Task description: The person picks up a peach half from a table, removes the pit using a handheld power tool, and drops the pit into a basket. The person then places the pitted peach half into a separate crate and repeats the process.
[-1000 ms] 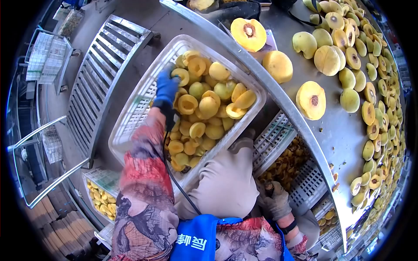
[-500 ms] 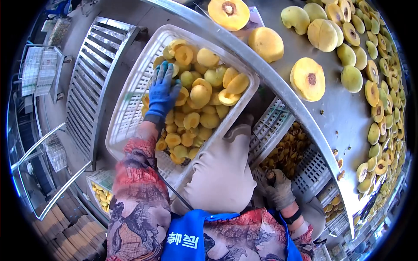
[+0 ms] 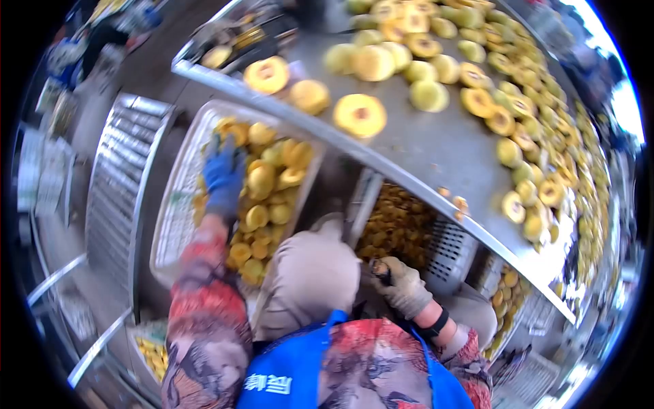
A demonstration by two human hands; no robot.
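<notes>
My left hand (image 3: 223,174), in a blue glove, lies with fingers stretched out on yellow peach halves (image 3: 261,178) in a white plastic crate (image 3: 178,198). Its fingertips are blurred among the fruit. By my right knee, my right hand (image 3: 403,286) in a pale glove is closed around a tool with a short dark handle (image 3: 381,271); its working end cannot be made out. Just beyond that hand, under the table edge, a crate (image 3: 451,255) holds many small brownish-orange pieces that look like pits.
A metal table (image 3: 449,153) bears a large spread of cut peaches (image 3: 501,121), some with pits in them. Its raised metal rim (image 3: 402,178) runs between me and the fruit. At left stands a slatted metal rack (image 3: 122,184). Another crate of yellow fruit (image 3: 154,356) is at lower left.
The view has turned, so the table and crates appear shifted left and more of the table's far end shows. My left hand remains on the fruit; my right still grips the dark handle.
</notes>
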